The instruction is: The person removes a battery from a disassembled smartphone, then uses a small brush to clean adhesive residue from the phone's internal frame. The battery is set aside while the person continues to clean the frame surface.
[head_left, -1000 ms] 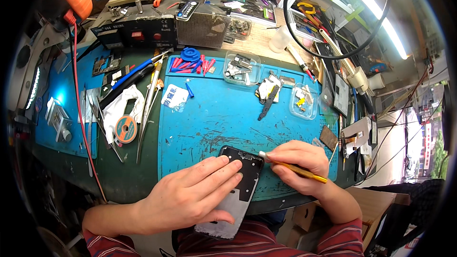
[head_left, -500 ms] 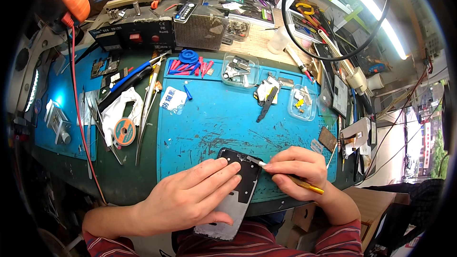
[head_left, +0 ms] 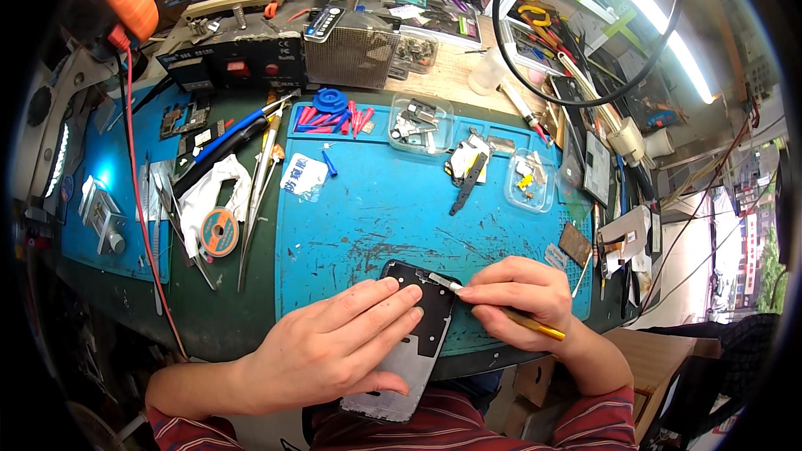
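Observation:
A phone-sized panel [head_left: 407, 363], black at its far end and grey at its near end, lies tilted at the front edge of the blue mat [head_left: 376, 200]. My left hand [head_left: 338, 338] rests flat across it, fingers stretched toward its far end and thumb over the grey part. My right hand [head_left: 526, 301] is closed around a craft knife [head_left: 539, 324] with a gold handle. The knife's thin blade lies at the panel's far right corner. Beneath my left palm, part of the panel is hidden.
Clear tubs of small parts [head_left: 422, 124] [head_left: 530, 179] stand at the mat's back. A solder reel [head_left: 219, 232], white cloth [head_left: 224, 188] and tweezers [head_left: 259, 192] lie on the left. A black cable loop [head_left: 499, 25] hangs at the upper right. Brown cardboard [head_left: 575, 244] lies right.
My right hand has shifted slightly, and the blade now points further left along the panel's far edge. The left hand and the panel have stayed in place.

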{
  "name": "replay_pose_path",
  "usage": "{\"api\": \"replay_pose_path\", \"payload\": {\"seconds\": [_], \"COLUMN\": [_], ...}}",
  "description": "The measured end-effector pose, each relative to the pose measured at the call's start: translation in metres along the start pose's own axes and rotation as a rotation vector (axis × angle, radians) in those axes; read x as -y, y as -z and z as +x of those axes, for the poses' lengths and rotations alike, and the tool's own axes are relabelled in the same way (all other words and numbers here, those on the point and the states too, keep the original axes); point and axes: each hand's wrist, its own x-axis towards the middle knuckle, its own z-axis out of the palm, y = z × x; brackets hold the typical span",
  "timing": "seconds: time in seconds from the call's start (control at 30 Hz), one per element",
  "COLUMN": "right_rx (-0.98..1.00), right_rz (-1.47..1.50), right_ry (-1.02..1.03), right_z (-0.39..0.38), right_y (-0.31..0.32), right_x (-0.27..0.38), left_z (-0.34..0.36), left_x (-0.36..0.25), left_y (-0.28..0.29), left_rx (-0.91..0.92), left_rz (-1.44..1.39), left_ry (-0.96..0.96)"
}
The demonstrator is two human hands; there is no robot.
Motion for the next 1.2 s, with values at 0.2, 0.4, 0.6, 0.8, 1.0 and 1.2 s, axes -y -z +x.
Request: {"api": "replay_pose_path", "payload": {"seconds": [0.2,0.4,0.6,0.8,1.0,1.2], "right_rx": [0.002,-0.009,-0.017,-0.021,-0.045,-0.058], "right_rz": [0.002,0.018,0.011,-0.006,-0.009,-0.025], "right_ry": [-0.005,-0.002,0.004,0.007,0.007,0.019], "right_z": [-0.0006,0.0011,0.0014,0.0041,0.0038,0.0022], "right_y": [-0.0005,-0.0024,-0.0041,-0.0047,-0.0071,-0.0071], "right_x": [-0.0004,-0.0013,-0.002,0.0007,-0.002,-0.0017], "left_z": [0.0001,0.0007,0.001,0.0013,0.0022,0.0029], "left_x": [-0.0006,-0.0013,-0.0017,-0.0022,-0.0026,-0.0024], "left_y": [-0.0002,0.0007,0.0006,-0.0006,-0.0005,-0.0001], "left_rx": [-0.006,-0.003,-0.005,-0.026,-0.038,-0.044], "left_rz": [-0.003,0.007,0.014,-0.006,-0.006,-0.01], "left_ry": [0.0,-0.004,-0.002,-0.005,-0.007,-0.009]}}
